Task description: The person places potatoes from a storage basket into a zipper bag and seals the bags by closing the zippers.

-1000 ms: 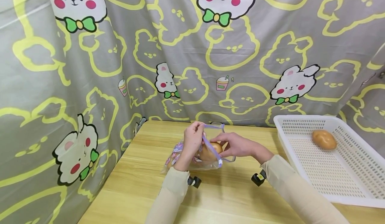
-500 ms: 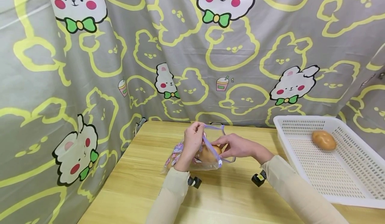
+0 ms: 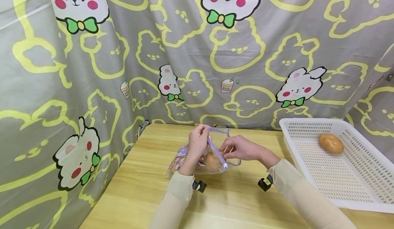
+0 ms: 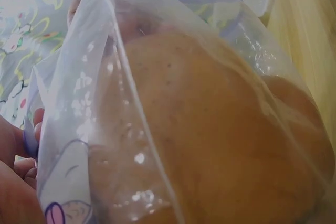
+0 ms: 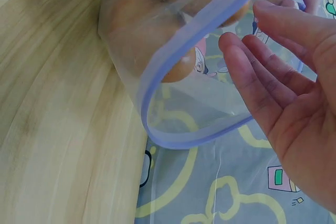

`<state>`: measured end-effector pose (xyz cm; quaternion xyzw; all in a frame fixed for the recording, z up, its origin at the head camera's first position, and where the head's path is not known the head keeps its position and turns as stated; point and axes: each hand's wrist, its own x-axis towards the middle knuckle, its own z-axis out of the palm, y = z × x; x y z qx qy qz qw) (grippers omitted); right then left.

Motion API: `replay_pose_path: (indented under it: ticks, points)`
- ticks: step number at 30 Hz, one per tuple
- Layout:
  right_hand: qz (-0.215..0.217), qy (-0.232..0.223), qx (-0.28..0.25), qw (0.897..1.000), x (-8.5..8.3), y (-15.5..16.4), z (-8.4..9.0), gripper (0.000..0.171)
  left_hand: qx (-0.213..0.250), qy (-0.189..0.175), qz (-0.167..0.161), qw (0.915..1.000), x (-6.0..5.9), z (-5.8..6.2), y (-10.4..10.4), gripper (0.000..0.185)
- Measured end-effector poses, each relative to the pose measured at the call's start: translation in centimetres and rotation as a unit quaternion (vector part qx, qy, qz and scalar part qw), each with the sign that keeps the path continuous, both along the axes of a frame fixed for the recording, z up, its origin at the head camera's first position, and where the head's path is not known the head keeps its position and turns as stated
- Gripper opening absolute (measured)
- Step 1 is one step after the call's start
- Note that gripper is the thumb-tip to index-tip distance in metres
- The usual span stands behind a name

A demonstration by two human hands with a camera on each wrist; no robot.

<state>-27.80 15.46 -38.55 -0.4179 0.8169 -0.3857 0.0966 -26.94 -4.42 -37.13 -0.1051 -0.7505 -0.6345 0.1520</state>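
A clear zip bag (image 3: 181, 152) with a purple rim and cartoon prints lies on the table, its mouth facing right. My left hand (image 3: 198, 140) pinches the upper rim and keeps the mouth raised. Inside are glossy brown potatoes (image 5: 131, 30), seen through the plastic; one potato (image 3: 212, 162) is just within the mouth. At the mouth, my right hand (image 3: 243, 148) has its fingers loosely extended and holds nothing; in the right wrist view a gap separates them from the potatoes. The left wrist view is mostly filled by a speckled potato (image 4: 178, 114) behind plastic.
A white perforated basket (image 3: 295, 150) stands on the right of the wooden table (image 3: 138, 188), with one brown potato (image 3: 330, 143) in it. A patterned grey curtain (image 3: 191, 51) hangs behind the table and along its left side.
The potato that my right fingers were gripping has slid leftward and down into the bag. My right fingers have let go of it. My left hand stays on the rim.
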Motion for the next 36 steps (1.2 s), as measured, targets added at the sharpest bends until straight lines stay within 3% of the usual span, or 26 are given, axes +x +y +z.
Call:
replay_pose_path:
  ticks: [4, 11, 20, 26, 31, 36]
  points:
    - [-0.013, 0.01, 0.004, 1.0, 0.1, 0.4, 0.3, 0.015, -0.003, 0.001, -0.003, 1.0, 1.7, 1.9, 0.1, 0.016]
    - [-0.048, 0.028, 0.023, 0.998, 0.4, 2.1, 1.1, 0.012, 0.005, -0.002, 0.003, 1.0, -0.7, -1.2, 0.0, 0.016]
    - [-0.089, 0.09, 0.036, 0.991, 0.5, 6.9, 2.4, 0.014, 0.001, -0.001, 0.006, 1.0, -0.8, -1.4, -0.1, 0.016]
    - [-0.146, 0.125, 0.04, 0.98, 0.1, 11.6, 2.8, 0.016, 0.007, 0.001, 0.006, 1.0, -0.7, -1.3, -0.1, 0.016]
    - [-0.2, 0.167, 0.046, 0.964, -0.2, 15.6, 2.8, 0.019, 0.004, 0.004, 0.005, 1.0, -0.8, -1.4, -0.1, 0.016]
    - [-0.258, 0.151, 0.072, 0.952, -0.3, 19.5, 2.5, 0.026, 0.006, 0.006, 0.002, 1.0, -0.9, -1.5, -0.2, 0.016]
